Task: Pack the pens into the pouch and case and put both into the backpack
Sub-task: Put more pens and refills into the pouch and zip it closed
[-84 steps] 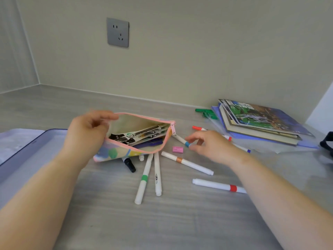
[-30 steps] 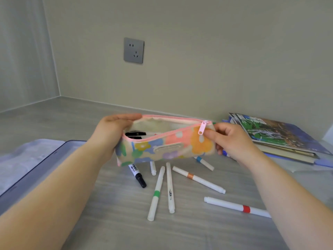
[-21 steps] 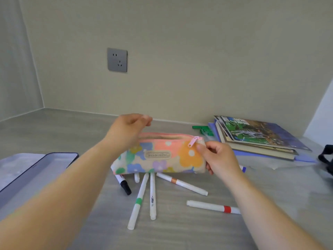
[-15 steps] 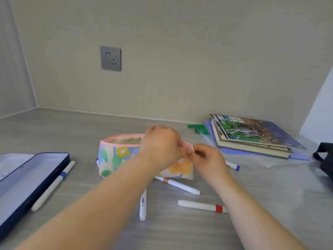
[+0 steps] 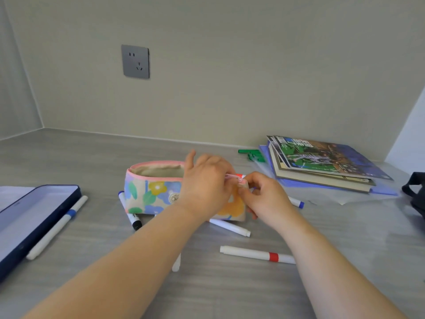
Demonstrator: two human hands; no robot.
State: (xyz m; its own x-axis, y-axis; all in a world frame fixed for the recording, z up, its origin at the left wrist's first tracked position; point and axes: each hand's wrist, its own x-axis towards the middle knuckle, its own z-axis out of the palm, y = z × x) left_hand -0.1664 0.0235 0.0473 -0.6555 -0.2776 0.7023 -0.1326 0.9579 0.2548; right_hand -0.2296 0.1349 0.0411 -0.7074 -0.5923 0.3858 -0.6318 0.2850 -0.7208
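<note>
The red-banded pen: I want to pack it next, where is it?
In the head view, the red-banded pen lies on the desk right of centre, under the right forearm, nearer the camera than the floral pouch.

Room, as I see it through the head camera:

- Back wall [image 5: 253, 65]: plain beige-grey, matte, evenly lit, no hard shadows.
- Wall socket [image 5: 135, 61]: grey square plate, mounted left of centre on the back wall, well above the worktop.
- Left wall [image 5: 16, 93]: same tone, meets the back wall in a vertical corner at far left.
- White panel [image 5: 411, 137]: paler surface rising at the right edge, its edge slanting in my wide-angle view.
- Worktop [image 5: 230, 291]: grey wood-grain finish, runs into the corner and butts against both walls along a thin pale seam.
- Light: soft, diffuse; I cannot tell its source.
</note>
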